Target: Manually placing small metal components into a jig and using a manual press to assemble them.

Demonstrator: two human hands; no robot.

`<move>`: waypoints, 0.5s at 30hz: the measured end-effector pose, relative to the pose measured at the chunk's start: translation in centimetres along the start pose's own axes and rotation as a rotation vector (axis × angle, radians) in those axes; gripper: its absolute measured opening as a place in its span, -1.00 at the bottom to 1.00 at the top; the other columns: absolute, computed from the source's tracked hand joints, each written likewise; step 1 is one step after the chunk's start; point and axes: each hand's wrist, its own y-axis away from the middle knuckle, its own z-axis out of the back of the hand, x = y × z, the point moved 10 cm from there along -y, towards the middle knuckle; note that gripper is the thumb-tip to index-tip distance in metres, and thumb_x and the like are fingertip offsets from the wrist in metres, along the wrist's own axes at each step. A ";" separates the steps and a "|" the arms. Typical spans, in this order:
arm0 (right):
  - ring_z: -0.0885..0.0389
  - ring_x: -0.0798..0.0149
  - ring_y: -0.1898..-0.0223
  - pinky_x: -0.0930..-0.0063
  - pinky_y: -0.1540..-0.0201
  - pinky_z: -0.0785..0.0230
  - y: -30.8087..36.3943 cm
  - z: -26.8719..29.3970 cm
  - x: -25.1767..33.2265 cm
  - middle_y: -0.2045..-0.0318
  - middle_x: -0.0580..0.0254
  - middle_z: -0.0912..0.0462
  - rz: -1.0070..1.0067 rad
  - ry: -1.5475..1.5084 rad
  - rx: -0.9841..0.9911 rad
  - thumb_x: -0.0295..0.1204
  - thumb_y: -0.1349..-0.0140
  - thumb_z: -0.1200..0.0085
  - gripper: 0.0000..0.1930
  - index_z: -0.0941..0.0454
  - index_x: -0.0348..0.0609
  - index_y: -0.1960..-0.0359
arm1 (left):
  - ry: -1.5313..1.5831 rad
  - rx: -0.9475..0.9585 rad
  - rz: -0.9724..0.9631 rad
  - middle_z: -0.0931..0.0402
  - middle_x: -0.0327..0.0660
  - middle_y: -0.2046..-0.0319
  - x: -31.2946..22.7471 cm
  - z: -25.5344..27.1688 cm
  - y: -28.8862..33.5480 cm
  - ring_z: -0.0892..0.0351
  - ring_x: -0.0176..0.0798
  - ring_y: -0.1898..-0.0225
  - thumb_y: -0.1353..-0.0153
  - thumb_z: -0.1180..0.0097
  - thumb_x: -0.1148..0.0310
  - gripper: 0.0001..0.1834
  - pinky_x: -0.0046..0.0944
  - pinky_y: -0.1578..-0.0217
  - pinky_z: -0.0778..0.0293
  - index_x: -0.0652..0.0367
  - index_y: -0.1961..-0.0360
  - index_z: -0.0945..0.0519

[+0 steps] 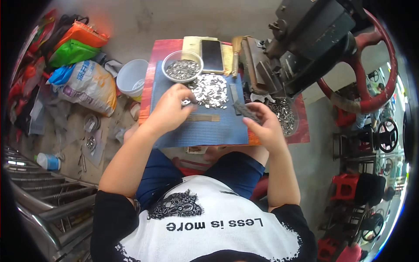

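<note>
My right hand grips a dark flat bar at the right side of the blue ribbed mat. My left hand is over the mat's left part, its fingers curled in and slightly blurred; what they pinch is too small to name. Beside its fingertips lies a heap of small shiny metal pieces. Behind that hand stands a clear round bowl of similar, darker-looking pieces. A flat metal strip rests on the mat between my hands. Another narrow grey bar lies near the right hand's bar.
A black machine press with a red handwheel rises at the right. A phone and a brush lie at the back. More metal pieces fill a container at right. A white bucket and sacks stand left.
</note>
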 end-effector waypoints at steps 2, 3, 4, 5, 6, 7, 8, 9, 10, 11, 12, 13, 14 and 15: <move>-0.56 0.39 0.11 0.49 0.00 -0.40 -0.8 -2.7 -0.5 0.20 0.23 -0.63 0.025 0.159 0.074 -0.49 -0.22 -0.25 -0.65 -0.53 -0.30 -0.03 | -0.034 0.045 0.004 -0.51 -0.08 0.13 0.6 -0.7 1.6 -0.53 -0.02 0.00 -0.07 -0.33 0.47 -0.85 -0.16 -0.04 -0.44 0.22 0.30 -0.68; -0.54 0.42 0.11 0.52 0.00 -0.40 -1.0 -4.1 -0.4 0.18 0.25 -0.60 0.048 0.248 0.107 -0.51 -0.23 -0.24 -0.65 -0.52 -0.31 -0.04 | -0.051 0.038 0.016 -0.51 -0.08 0.13 1.0 -0.8 2.2 -0.52 -0.01 -0.01 -0.07 -0.33 0.47 -0.85 -0.16 -0.05 -0.44 0.23 0.30 -0.68; -0.56 0.40 0.13 0.50 0.00 -0.41 -1.0 -5.3 -0.1 0.20 0.19 -0.62 0.017 0.258 0.133 -0.47 -0.24 -0.24 -0.65 -0.53 -0.31 -0.04 | -0.067 0.031 0.024 -0.51 -0.08 0.14 1.3 -0.9 2.6 -0.52 -0.01 -0.01 -0.07 -0.34 0.46 -0.85 -0.15 -0.05 -0.43 0.23 0.30 -0.69; -0.58 0.36 0.14 0.48 0.01 -0.42 -1.1 -6.4 0.4 0.20 0.14 -0.63 0.056 0.276 0.152 -0.47 -0.24 -0.24 -0.66 -0.53 -0.32 -0.02 | -0.077 0.002 0.047 -0.51 -0.08 0.15 1.4 -0.7 2.9 -0.51 0.01 -0.02 -0.06 -0.34 0.46 -0.86 -0.13 -0.07 -0.43 0.23 0.32 -0.69; -0.60 0.32 0.15 0.45 0.01 -0.43 -1.0 -7.2 0.9 0.20 0.10 -0.64 0.095 0.297 0.170 -0.46 -0.24 -0.24 -0.67 -0.54 -0.33 -0.01 | -0.074 -0.002 0.051 -0.51 -0.08 0.15 1.6 -0.7 3.1 -0.51 0.01 -0.02 -0.06 -0.34 0.46 -0.86 -0.13 -0.07 -0.43 0.23 0.32 -0.69; -0.63 0.16 0.15 0.36 0.01 -0.44 -0.9 -7.8 1.9 0.19 0.02 -0.63 0.257 0.363 0.153 -0.45 -0.23 -0.25 -0.68 -0.56 -0.33 0.02 | -0.099 -0.033 0.034 -0.52 -0.08 0.16 1.8 -0.6 3.3 -0.50 0.01 -0.02 -0.06 -0.34 0.46 -0.86 -0.12 -0.06 -0.43 0.23 0.33 -0.68; -0.63 0.16 0.15 0.36 0.01 -0.44 -1.0 -8.1 1.9 0.19 0.02 -0.63 0.258 0.365 0.156 -0.45 -0.23 -0.25 -0.68 -0.56 -0.33 0.02 | -0.125 -0.065 0.017 -0.52 -0.08 0.16 1.8 -0.5 3.3 -0.50 0.02 -0.01 -0.06 -0.34 0.46 -0.87 -0.10 -0.06 -0.43 0.23 0.34 -0.68; -0.61 0.09 0.13 0.32 0.00 -0.44 -0.9 -8.5 2.0 0.18 0.01 -0.61 0.287 0.438 0.159 -0.44 -0.21 -0.26 -0.68 -0.57 -0.31 0.04 | -0.124 -0.068 0.017 -0.52 -0.08 0.16 1.9 -0.5 3.3 -0.50 0.02 -0.01 -0.06 -0.34 0.46 -0.87 -0.10 -0.06 -0.43 0.23 0.34 -0.68; -0.60 0.02 0.12 0.29 0.00 -0.44 -0.9 -8.8 2.1 0.18 -0.01 -0.59 0.316 0.510 0.162 -0.44 -0.19 -0.27 -0.69 -0.58 -0.29 0.05 | -0.136 -0.058 0.010 -0.52 -0.07 0.16 1.8 -0.7 3.2 -0.50 0.03 -0.01 -0.05 -0.35 0.46 -0.87 -0.09 -0.06 -0.43 0.22 0.35 -0.68; -0.53 -0.01 0.07 0.24 -0.03 -0.40 -0.7 -8.7 1.9 0.17 0.02 -0.53 0.371 0.586 0.127 -0.44 -0.14 -0.30 -0.68 -0.60 -0.25 0.07 | -0.148 -0.047 0.004 -0.52 -0.07 0.16 1.8 -0.9 3.1 -0.50 0.04 0.00 -0.04 -0.35 0.46 -0.86 -0.08 -0.06 -0.43 0.21 0.35 -0.68; -0.53 -0.01 0.07 0.24 -0.03 -0.40 -0.6 -9.0 1.9 0.17 0.02 -0.53 0.375 0.585 0.130 -0.44 -0.14 -0.30 -0.68 -0.60 -0.25 0.07 | -0.155 -0.039 0.001 -0.51 -0.06 0.13 2.0 -1.2 3.2 -0.49 0.05 -0.01 -0.03 -0.36 0.47 -0.84 -0.08 -0.06 -0.43 0.22 0.33 -0.68; -0.50 -0.01 0.07 0.21 -0.02 -0.36 -0.4 -9.0 2.2 0.18 0.05 -0.52 0.409 0.659 0.082 -0.45 -0.11 -0.32 -0.68 -0.61 -0.23 0.09 | -0.157 -0.043 0.003 -0.51 -0.06 0.13 2.2 -1.2 3.1 -0.49 0.05 -0.01 -0.03 -0.36 0.47 -0.84 -0.08 -0.06 -0.43 0.22 0.33 -0.68; -0.47 -0.02 0.08 0.17 -0.01 -0.33 -0.5 -9.0 2.7 0.19 0.07 -0.51 0.443 0.732 0.033 -0.45 -0.07 -0.33 -0.69 -0.62 -0.20 0.12 | -0.170 -0.059 0.017 -0.51 -0.05 0.13 2.3 -1.0 2.9 -0.49 0.05 -0.02 -0.03 -0.37 0.47 -0.83 -0.07 -0.06 -0.43 0.24 0.32 -0.68; -0.47 0.01 0.07 0.15 0.01 -0.31 -0.3 -9.3 3.9 0.18 0.11 -0.50 0.505 0.737 -0.014 -0.46 -0.01 -0.36 -0.69 -0.64 -0.14 0.16 | -0.180 -0.070 0.031 -0.50 -0.04 0.12 2.3 -1.2 2.9 -0.48 0.06 -0.03 -0.02 -0.37 0.47 -0.82 -0.07 -0.07 -0.42 0.26 0.32 -0.67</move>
